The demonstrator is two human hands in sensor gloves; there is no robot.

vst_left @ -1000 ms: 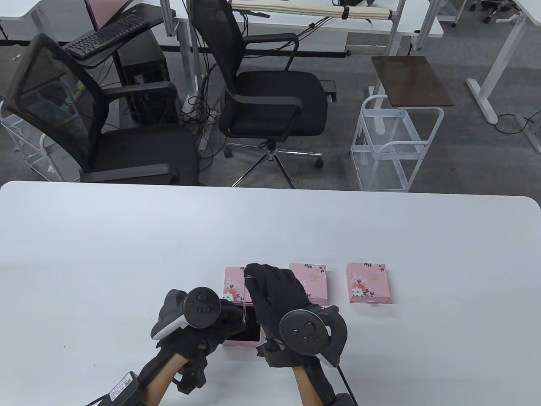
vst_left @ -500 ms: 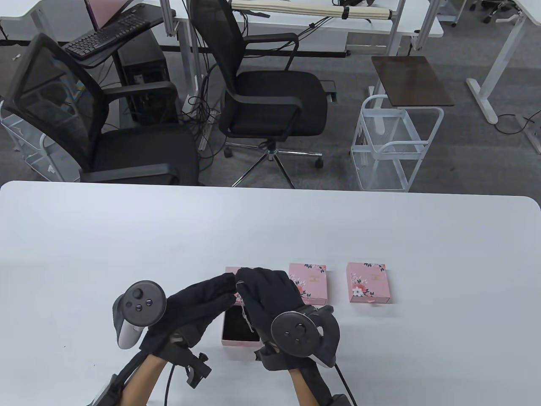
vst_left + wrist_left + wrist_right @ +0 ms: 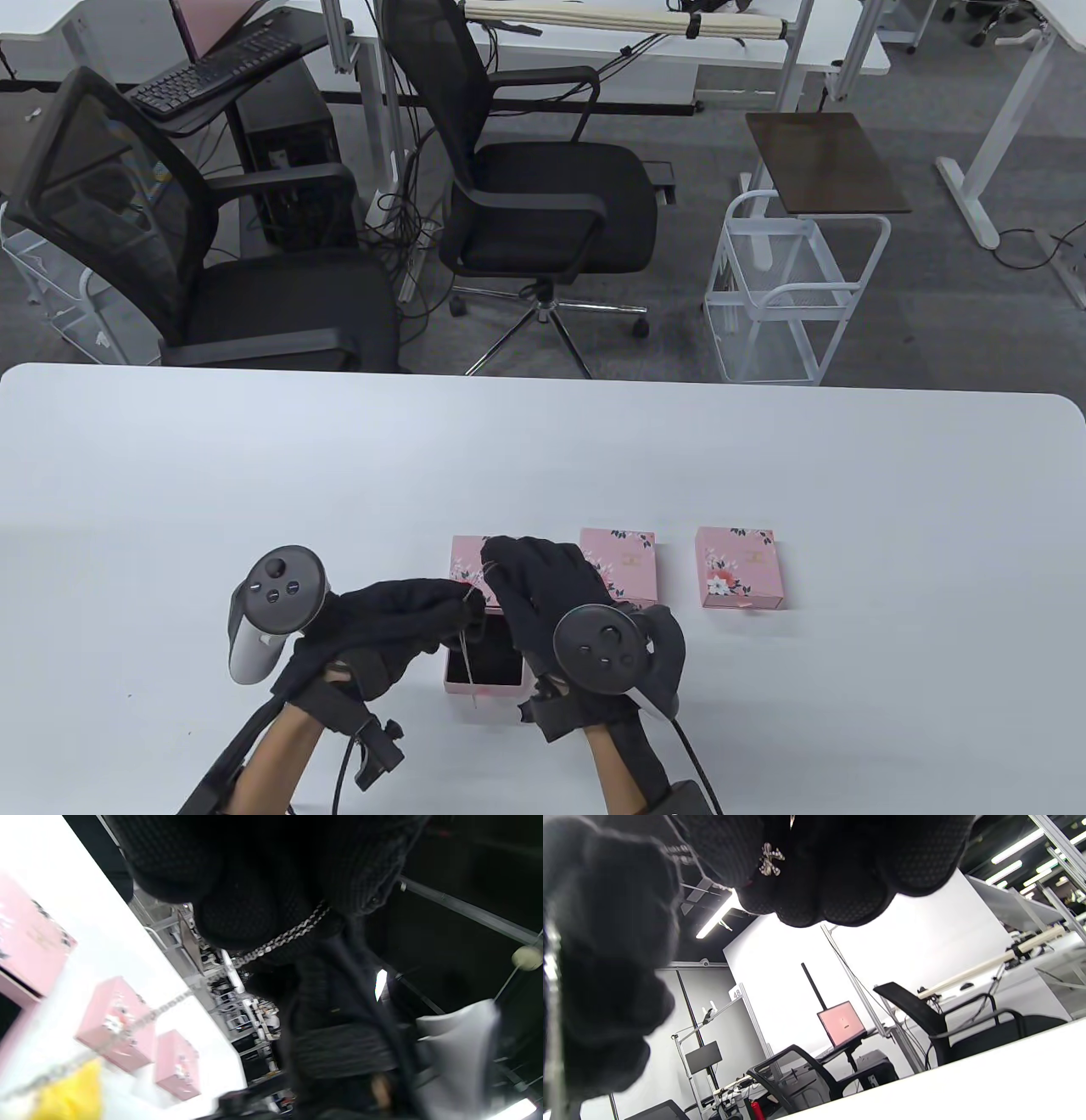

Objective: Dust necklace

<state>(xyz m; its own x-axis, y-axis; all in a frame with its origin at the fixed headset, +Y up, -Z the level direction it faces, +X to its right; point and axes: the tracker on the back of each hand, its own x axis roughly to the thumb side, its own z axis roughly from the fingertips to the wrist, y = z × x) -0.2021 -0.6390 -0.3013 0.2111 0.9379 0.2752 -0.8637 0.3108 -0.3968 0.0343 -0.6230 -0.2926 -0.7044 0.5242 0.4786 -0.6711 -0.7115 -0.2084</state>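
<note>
necklace (image 3: 280, 940) lower chain: blurred | open box (image 3: 485, 662): partly hidden by hands

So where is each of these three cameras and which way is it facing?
Table view: high up, looking down at the table; shows the left hand, right hand, both forearms.
Left wrist view: tilted along the tabletop; gloved fingers touching the necklace.
Right wrist view: low, facing the office chairs; gloved fingers.
Shared: necklace, pink boxes in table and left wrist views.

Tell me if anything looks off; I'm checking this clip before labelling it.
Nothing looks damaged or spilled. The necklace hangs from the left hand over the open box, beside the right hand. Two closed pink boxes sit in a tidy row.
</note>
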